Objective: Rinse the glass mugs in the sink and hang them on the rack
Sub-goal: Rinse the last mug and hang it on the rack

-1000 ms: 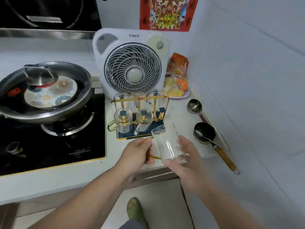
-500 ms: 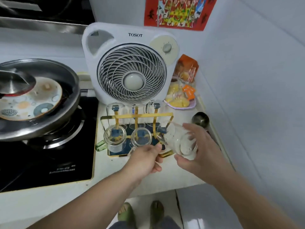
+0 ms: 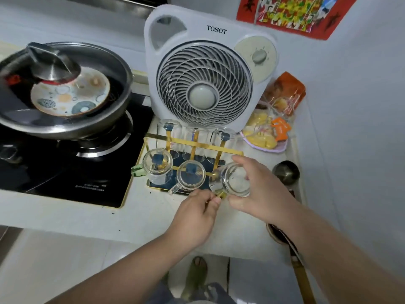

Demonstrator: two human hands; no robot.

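A gold wire rack (image 3: 203,146) with a dark blue tray stands on the white counter in front of the fan. Two glass mugs (image 3: 157,166) (image 3: 190,177) hang upside down on its front pegs, and more glasses sit on the back pegs. A third clear glass mug (image 3: 230,180) is turned bottom-up over the front right peg. My right hand (image 3: 263,189) wraps its body. My left hand (image 3: 196,213) pinches its yellow handle at the tray's front edge.
A white TOSOT fan (image 3: 206,71) stands right behind the rack. A steel pan (image 3: 63,91) with a plate sits on the black hob at left. Snack bags (image 3: 276,119) and two ladles (image 3: 285,172) lie to the right by the wall.
Both hands carried the mug forward from the counter edge, tipped it bottom-up and lowered it onto the rack's front right peg. My view moved closer to the rack.
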